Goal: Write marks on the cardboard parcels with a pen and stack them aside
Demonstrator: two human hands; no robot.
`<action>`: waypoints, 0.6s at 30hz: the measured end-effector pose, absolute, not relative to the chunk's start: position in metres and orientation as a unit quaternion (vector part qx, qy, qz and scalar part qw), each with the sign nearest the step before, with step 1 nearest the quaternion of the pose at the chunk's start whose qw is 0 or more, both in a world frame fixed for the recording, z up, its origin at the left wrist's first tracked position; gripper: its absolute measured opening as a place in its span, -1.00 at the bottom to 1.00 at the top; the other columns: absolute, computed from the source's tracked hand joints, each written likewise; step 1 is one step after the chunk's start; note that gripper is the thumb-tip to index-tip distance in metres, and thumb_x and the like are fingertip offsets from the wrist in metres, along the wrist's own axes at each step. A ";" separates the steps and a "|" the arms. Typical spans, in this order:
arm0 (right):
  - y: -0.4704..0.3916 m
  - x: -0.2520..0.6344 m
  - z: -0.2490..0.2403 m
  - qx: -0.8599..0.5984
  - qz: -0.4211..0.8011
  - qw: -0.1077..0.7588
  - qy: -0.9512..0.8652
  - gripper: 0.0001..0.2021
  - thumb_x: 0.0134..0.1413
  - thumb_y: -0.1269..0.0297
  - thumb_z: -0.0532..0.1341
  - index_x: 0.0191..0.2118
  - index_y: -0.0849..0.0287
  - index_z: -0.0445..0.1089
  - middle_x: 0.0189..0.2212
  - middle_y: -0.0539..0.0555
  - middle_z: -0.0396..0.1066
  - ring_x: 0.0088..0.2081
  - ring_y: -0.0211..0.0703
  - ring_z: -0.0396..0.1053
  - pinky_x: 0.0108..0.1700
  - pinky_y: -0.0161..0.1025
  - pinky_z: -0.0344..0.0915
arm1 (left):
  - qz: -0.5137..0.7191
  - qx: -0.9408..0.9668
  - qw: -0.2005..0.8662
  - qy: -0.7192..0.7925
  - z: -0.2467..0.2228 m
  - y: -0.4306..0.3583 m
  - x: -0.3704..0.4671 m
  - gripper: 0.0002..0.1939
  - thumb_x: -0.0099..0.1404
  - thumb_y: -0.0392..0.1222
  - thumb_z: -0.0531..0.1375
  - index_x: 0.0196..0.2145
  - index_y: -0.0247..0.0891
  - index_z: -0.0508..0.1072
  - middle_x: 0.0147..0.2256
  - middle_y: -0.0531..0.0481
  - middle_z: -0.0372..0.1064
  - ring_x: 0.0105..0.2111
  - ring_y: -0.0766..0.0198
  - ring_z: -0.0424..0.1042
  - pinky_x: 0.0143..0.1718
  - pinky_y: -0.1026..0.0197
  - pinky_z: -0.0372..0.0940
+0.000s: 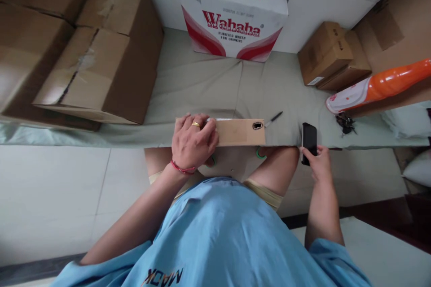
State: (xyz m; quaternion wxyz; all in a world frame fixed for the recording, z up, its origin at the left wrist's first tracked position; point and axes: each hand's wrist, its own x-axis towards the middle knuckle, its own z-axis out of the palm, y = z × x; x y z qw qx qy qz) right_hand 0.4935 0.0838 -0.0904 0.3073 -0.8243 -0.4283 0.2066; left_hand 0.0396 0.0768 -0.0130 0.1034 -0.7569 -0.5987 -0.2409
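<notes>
A narrow cardboard box (235,132) lies along the front edge of the cloth-covered surface, with a small dark-rimmed hole at its right end. My left hand (193,136), wearing a gold ring, is curled over the box's left end; its fingertips are partly hidden. Off to the right, my right hand (318,159) grips a black smartphone (310,139) by its lower end at the surface's edge, thumb on top. Between box and phone, a dark pen (276,116) lies on the cloth just past the box's right end.
Large cardboard boxes (90,71) stand at the left. A white and red Wahaba-style water carton (232,31) is at the back against the wall. Right of it are smaller brown boxes (325,54), an orange and white bottle-shaped object (380,87) and keys (345,123).
</notes>
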 end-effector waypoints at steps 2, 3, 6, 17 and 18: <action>0.066 0.463 -0.078 -0.792 0.277 0.363 -0.405 -0.10 -0.30 -0.26 0.51 0.13 0.14 0.28 -0.06 0.19 0.51 -0.07 0.07 0.53 0.06 0.09 0.49 | -0.241 -0.756 0.095 -0.600 -0.014 0.077 0.040 -0.79 0.49 -0.22 0.18 -0.06 -0.20 0.62 -0.02 -0.20 0.64 -0.08 -0.09 0.56 0.25 -0.20 0.35; 0.057 0.445 -0.071 -0.770 0.305 0.384 -0.409 -0.09 -0.27 -0.23 0.52 0.16 0.13 0.29 -0.03 0.19 0.51 -0.05 0.05 0.52 0.12 0.09 0.47 | -0.240 -0.756 0.094 -0.602 -0.014 0.077 0.040 -0.79 0.48 -0.22 0.18 -0.05 -0.19 0.61 -0.02 -0.19 0.63 -0.07 -0.09 0.56 0.26 -0.19 0.34; 0.035 0.388 -0.045 -0.714 0.338 0.402 -0.462 -0.13 -0.15 -0.15 0.54 0.24 0.10 0.30 0.08 0.20 0.49 0.05 0.05 0.52 0.21 0.11 0.43 | -0.233 -0.753 0.099 -0.607 -0.014 0.077 0.040 -0.81 0.49 -0.20 0.18 -0.05 -0.17 0.59 -0.03 -0.16 0.63 -0.06 -0.07 0.56 0.27 -0.17 0.34; 0.026 0.303 -0.006 -0.655 0.129 0.397 -0.630 -0.18 -0.03 0.01 0.49 0.32 0.13 0.27 0.10 0.23 0.45 0.13 0.17 0.48 0.20 0.16 0.48 | -0.231 -0.749 0.064 -0.618 -0.012 0.076 0.043 -0.77 0.51 -0.20 0.15 -0.02 -0.20 0.60 -0.02 -0.21 0.62 -0.05 -0.10 0.56 0.31 -0.22 0.31; 0.026 0.300 -0.005 -0.647 0.117 0.398 -0.640 -0.19 -0.02 0.02 0.49 0.32 0.12 0.27 0.09 0.22 0.45 0.13 0.16 0.48 0.19 0.14 0.49 | -0.228 -0.748 0.063 -0.620 -0.012 0.076 0.043 -0.76 0.51 -0.20 0.15 -0.02 -0.19 0.61 -0.01 -0.20 0.62 -0.04 -0.10 0.56 0.31 -0.22 0.31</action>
